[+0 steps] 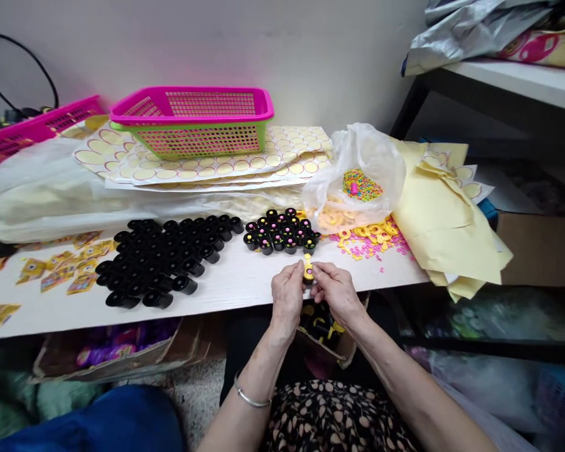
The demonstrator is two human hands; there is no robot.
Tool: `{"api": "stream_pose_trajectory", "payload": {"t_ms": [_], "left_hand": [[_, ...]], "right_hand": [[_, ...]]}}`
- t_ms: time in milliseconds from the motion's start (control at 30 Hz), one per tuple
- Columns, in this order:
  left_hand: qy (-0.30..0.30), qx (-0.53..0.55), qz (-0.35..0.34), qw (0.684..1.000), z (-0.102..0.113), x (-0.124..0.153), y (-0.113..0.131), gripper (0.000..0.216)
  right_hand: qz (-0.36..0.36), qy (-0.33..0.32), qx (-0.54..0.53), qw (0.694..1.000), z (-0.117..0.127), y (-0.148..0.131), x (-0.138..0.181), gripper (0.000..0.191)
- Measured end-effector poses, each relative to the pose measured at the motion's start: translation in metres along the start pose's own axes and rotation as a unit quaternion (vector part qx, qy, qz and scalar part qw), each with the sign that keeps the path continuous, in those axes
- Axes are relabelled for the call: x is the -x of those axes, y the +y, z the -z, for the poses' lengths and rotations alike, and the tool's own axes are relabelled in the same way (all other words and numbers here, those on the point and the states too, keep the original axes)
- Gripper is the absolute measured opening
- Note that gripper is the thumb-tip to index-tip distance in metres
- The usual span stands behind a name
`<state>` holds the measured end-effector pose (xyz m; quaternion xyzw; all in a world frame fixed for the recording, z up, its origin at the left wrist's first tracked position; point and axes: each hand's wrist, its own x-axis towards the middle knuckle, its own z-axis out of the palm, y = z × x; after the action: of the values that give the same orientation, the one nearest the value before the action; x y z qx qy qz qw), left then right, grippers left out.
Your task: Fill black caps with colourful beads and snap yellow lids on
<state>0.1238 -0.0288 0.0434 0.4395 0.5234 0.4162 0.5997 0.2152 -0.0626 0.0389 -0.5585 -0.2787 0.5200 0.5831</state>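
My left hand (288, 292) and my right hand (335, 290) meet at the table's front edge, fingers closed round a small black cup (307, 280). A yellow plastic piece (308, 269) with a pink dot sits on its top, its narrow end pointing away from me. Just beyond my hands stands a cluster of black cups (277, 232) with pink, yellow and green bits in them. To the right lie loose yellow plastic pieces (381, 233) and scattered pink beads (370, 248). Many more black cups (155, 257) stand packed together on the left.
A pink and green basket (193, 119) rests on printed sheets (292, 141) at the back. Right of it, a clear plastic bag (376, 150) holds coloured beads. Yellow paper (445, 213) overhangs the table's right end. Below my hands, a box (346, 358) contains black and yellow pieces.
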Motion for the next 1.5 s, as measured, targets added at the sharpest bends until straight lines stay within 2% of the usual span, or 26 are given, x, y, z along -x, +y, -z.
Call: {"api": "stream_pose_trajectory", "payload": {"t_ms": [133,433,633,733,833,933,1033,1167,1233,1300,1367,1433,1500], "left_hand": [[-0.016,-0.013,0.004,1.0,0.0,-0.003,-0.001,0.036],[-0.043,0.04,0.032,0.998,0.002,-0.005,0.004,0.026],[-0.037,0.022,0.042,0.998,0.002,-0.01,0.001,0.027],[-0.063,0.023,0.039,0.997,0.009,-0.011,-0.001,0.032],[-0.146,0.038,0.003,0.988,0.019,-0.005,0.002,0.032],[-0.224,0.023,-0.053,0.973,0.026,0.008,0.005,0.032],[-0.19,-0.044,-0.119,0.973,0.023,0.024,0.002,0.037],[-0.127,-0.11,-0.213,0.963,0.016,0.041,-0.004,0.03],[-0.133,-0.119,-0.246,0.953,0.016,0.047,-0.004,0.031],[-0.169,-0.129,-0.263,0.941,0.018,0.051,0.0,0.034],[-0.227,-0.145,-0.274,0.923,0.02,0.055,0.006,0.037],[-0.283,-0.165,-0.275,0.904,0.02,0.059,0.011,0.039],[-0.336,-0.191,-0.263,0.884,0.018,0.062,0.016,0.041]], "right_hand": [[-0.007,-0.015,-0.016,1.0,-0.005,-0.003,0.002,0.034],[-0.108,-0.014,-0.097,0.989,-0.005,-0.02,0.0,0.036],[-0.092,0.019,-0.095,0.991,-0.011,-0.018,-0.002,0.034],[-0.088,0.003,-0.1,0.991,-0.01,-0.014,-0.003,0.036],[-0.075,-0.013,-0.13,0.989,-0.006,-0.014,0.0,0.035],[-0.053,0.005,-0.149,0.987,-0.004,-0.016,0.013,0.035],[-0.031,0.006,-0.133,0.991,0.001,-0.015,0.03,0.034],[-0.007,-0.033,-0.089,0.996,0.017,-0.014,0.047,0.032],[-0.011,-0.036,-0.086,0.996,0.028,-0.016,0.051,0.037],[-0.028,-0.026,-0.092,0.995,0.037,-0.018,0.051,0.046],[-0.074,-0.057,-0.1,0.991,0.045,-0.021,0.05,0.048],[-0.136,-0.144,-0.121,0.973,0.054,-0.023,0.05,0.047],[-0.186,-0.246,-0.145,0.94,0.063,-0.024,0.051,0.05]]}}
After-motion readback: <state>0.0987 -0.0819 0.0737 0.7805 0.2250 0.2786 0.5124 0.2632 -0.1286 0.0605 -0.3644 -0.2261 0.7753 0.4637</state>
